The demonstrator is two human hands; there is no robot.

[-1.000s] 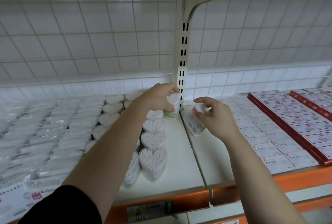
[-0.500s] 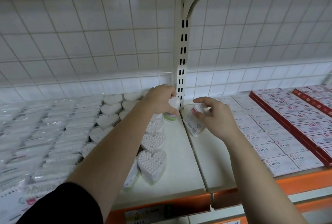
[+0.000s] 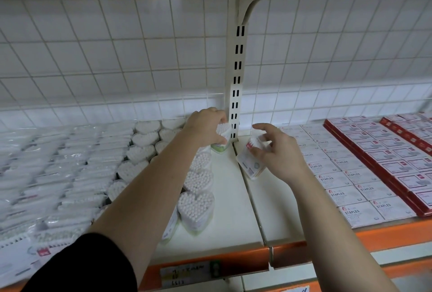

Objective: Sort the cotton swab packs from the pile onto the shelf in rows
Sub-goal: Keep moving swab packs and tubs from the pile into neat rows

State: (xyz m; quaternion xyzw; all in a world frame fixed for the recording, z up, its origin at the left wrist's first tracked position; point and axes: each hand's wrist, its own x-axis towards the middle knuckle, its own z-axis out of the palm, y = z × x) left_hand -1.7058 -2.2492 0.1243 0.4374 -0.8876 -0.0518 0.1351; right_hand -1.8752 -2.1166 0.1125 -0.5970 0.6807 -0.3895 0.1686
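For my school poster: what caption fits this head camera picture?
The left hand grips a cotton swab pack at the back of the shelf, the right hand holds a second pack.

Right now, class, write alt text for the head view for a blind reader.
A left hand grips a heart-shaped swab pack at the back of a white shelf, behind a row of packs; the right hand holds a second pack nearby. Staple boxes lie further right.

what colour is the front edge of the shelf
Orange; the shelf edge shows best in the head view.
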